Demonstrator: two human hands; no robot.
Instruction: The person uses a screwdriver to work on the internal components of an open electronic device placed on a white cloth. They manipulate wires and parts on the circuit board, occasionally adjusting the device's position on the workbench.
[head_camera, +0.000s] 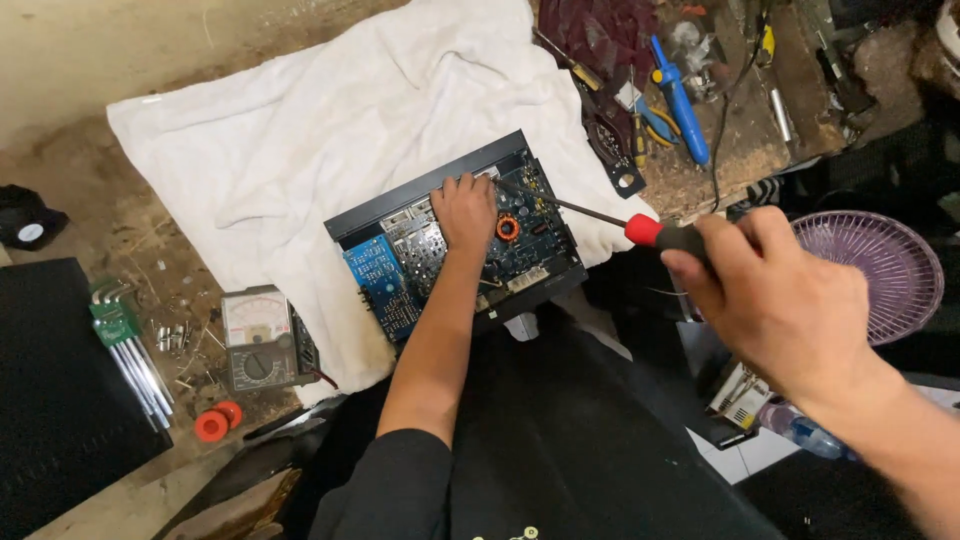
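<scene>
An opened black electronics case with a blue circuit board (530, 245) lies on a white towel (320, 140). My left hand (464, 212) rests on the board's upper middle, fingers curled down on its parts, next to a copper coil (508, 228). My right hand (775, 300) grips a screwdriver (640, 229) with a red and black handle. Its thin shaft reaches left, and the tip meets the board near my left fingertips.
An analogue multimeter (258, 340), a set of hex keys (125, 350), loose screws and a red tape roll (215, 422) lie left of the towel. Blue-handled tools (680, 100) and pliers sit at the back. A purple fan grille (880, 265) is at the right.
</scene>
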